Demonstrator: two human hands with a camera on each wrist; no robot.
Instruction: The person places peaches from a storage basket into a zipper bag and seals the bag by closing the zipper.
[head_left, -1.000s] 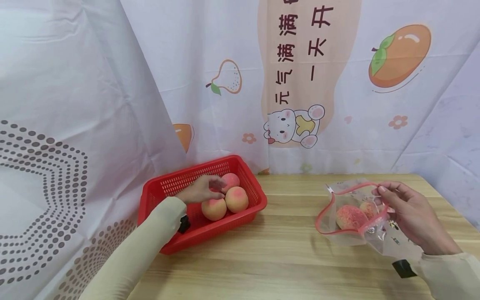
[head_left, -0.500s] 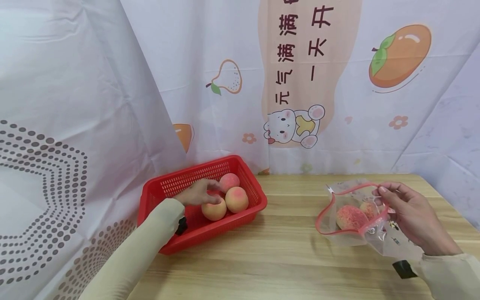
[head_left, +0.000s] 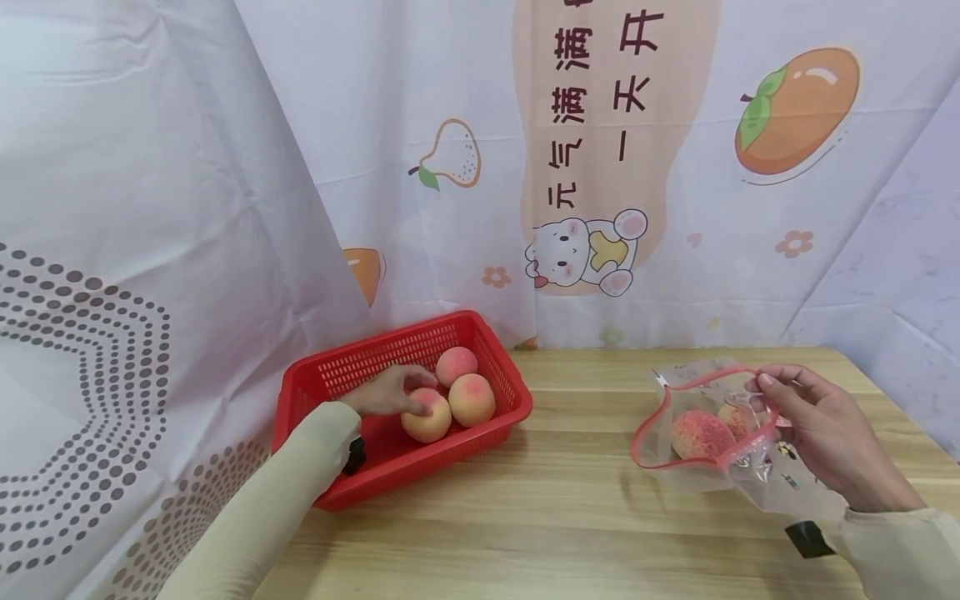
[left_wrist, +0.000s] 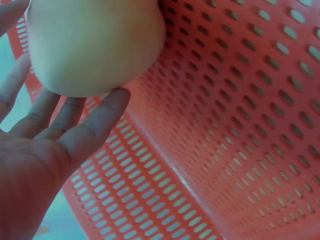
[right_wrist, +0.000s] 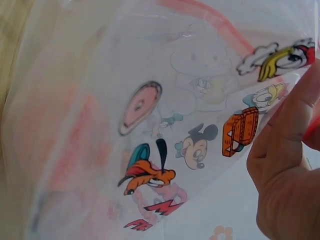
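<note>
Left hand has dropped onto the nearest peach, thumb now overlapping it; right hand and clear zip bag match the earlier head frame.

Head: peach sits in the red basket beside two more peaches. Bag, peaches inside, gapes; right fingers pinch its red zip edge, the best hold. Film looks light, floppy, slippery.

Left wrist: fingers spread loosely about peach; can't tell if they grip. Probably light, fairly firm; take it round the widest part.

Right wrist: cartoon prints on the bag, fingers at its edge, contents blurred.
</note>
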